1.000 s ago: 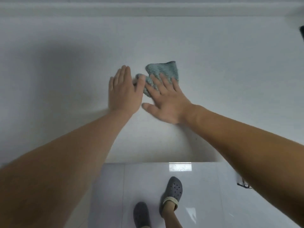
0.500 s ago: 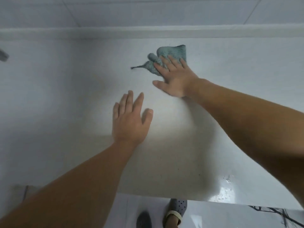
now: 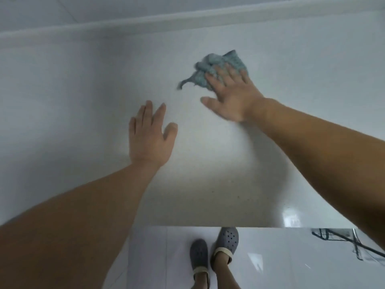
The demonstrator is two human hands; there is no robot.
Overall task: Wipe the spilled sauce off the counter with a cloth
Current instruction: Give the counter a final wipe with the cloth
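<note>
A crumpled blue-grey cloth (image 3: 216,66) lies on the white counter (image 3: 83,101), toward its back right. My right hand (image 3: 231,94) presses flat on the cloth with straight fingers, thumb spread out to the left. My left hand (image 3: 150,136) rests flat on the bare counter, nearer and to the left of the cloth, fingers straight and apart from it. No sauce shows on the counter surface; a few tiny dark specks sit near the front edge.
A raised white backsplash ledge (image 3: 187,19) runs along the counter's far side. The counter's front edge (image 3: 208,226) lies just above my feet in grey clogs (image 3: 227,240) on a glossy white tile floor. A dark wire object (image 3: 341,240) lies on the floor at right.
My right hand slid the cloth away from my left hand toward the back right of the counter. My left hand came off the cloth and now rests alone on the counter.
</note>
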